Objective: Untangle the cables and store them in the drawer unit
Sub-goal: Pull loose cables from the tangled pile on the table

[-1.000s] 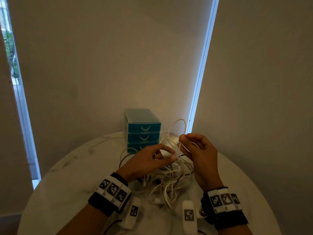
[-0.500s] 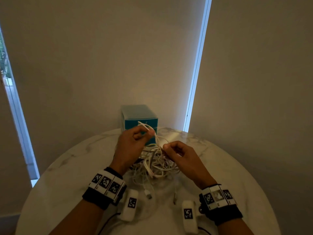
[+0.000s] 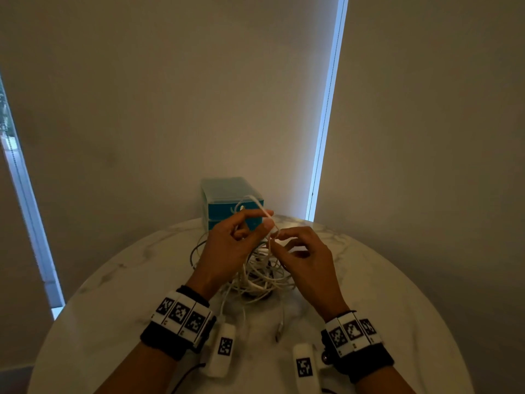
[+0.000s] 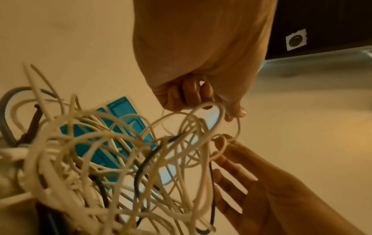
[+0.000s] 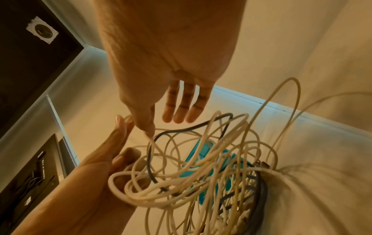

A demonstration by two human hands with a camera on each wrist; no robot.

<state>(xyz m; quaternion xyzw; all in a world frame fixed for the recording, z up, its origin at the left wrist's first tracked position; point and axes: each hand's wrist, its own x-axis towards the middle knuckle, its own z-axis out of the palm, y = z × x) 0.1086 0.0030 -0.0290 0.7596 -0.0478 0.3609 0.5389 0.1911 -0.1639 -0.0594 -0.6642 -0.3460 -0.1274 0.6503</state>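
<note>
Cables (image 3: pixel 260 275) lie in one loose knot at the middle of the round marble desk (image 3: pixel 113 308), between the person's two wrists and just near of the blue drawer unit (image 3: pixel 227 191), which stands at the far edge with its drawers closed as far as can be seen.

The left hand (image 3: pixel 227 245) is raised above the pile with thumb and forefinger pinched on a white loop (image 3: pixel 257 204) lifted clear of the rest. The right hand (image 3: pixel 305 253) meets it just to the right. Its thumb and forefinger pinch the same thin strand, while its other three fingers (image 5: pixel 182 109) hang straight and apart.

Judged step: isolating a single cable. To do it well:
1. Hold the lifted loop steady with the left hand.
2. Feed the strand through the right fingers toward a free end, not against the knot.
3. Pull slowly; a sharp tug would probably tighten the crossings below.
4. Work a plug end out first. One plug (image 3: pixel 279 332) lies free on the near side of the pile.

Appearance: mostly thin cream-white cords in many overlapping loops, with at least one dark cord (image 4: pixel 145 163) and a thicker grey one (image 4: pixel 8 111) threaded through. How many cables there are cannot be told.
</note>
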